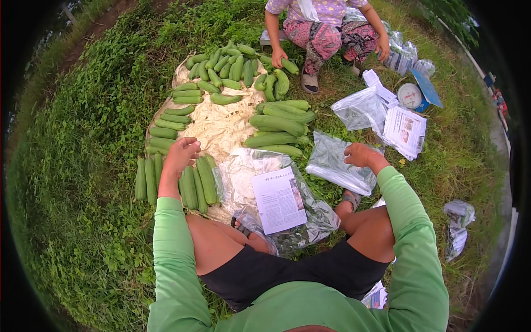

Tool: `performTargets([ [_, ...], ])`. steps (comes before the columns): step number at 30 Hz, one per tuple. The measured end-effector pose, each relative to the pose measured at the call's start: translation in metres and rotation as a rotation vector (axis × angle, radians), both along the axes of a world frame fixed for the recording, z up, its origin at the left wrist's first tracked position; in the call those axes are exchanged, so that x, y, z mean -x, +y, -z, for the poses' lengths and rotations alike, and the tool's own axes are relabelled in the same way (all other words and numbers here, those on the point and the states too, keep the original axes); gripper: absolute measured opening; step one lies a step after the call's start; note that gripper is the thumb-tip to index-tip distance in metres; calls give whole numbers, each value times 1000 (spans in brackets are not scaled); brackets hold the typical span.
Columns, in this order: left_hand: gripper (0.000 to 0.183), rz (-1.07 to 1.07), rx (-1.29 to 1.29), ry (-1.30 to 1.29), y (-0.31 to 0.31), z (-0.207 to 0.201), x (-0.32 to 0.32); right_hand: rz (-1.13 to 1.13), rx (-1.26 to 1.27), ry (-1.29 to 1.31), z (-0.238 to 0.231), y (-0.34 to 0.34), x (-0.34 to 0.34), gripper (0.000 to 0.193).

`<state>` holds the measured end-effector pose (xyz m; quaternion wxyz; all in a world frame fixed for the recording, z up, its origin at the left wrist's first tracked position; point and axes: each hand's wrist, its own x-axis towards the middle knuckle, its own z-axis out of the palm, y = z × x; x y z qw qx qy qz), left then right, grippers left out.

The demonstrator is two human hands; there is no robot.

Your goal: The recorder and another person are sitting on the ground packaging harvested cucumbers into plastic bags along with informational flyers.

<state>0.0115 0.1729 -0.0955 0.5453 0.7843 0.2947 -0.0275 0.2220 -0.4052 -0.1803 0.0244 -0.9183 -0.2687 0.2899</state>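
Gourds [279, 125] ring a pale cloth [221, 119]

The person's left hand [181, 157] hovers above the near-left gourds, its fingers loosely curled with a narrow gap at the thumb; whether they hold anything cannot be told. The right hand [365, 156] is over flat clear bags [338, 161], fingers bent down toward the plastic, their grip hidden from view. Between the knees, a wide clear bag [318, 221] overlaps the cloth's near end, and a printed sheet [279, 199] lies on or inside it, which is unclear. Gourds heap at the far end and lie in rows along both sides. Opposite, a co-worker's hand [279, 57] reaches the far gourds. Newspapers [405, 133] and a dial scale [410, 96] stand on the grass [83, 193] at right.
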Motion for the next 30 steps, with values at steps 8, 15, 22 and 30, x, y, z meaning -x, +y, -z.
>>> performTargets([
  [8, 49, 14, -6, 1, -4, -1, -2, -20, -27, -21, 0, -1, 2, 43],
  [15, 52, 23, -17, 1, -2, 2, -3, -22, -46, -37, -6, 3, 6, 44],
  [22, 53, 39, -27, 15, -4, 1, -4, -28, -45, -43, -5, 1, 4, 44],
  [30, 55, 43, -15, 19, -3, 4, -4, 1, -42, -29, -13, 3, 8, 44],
])
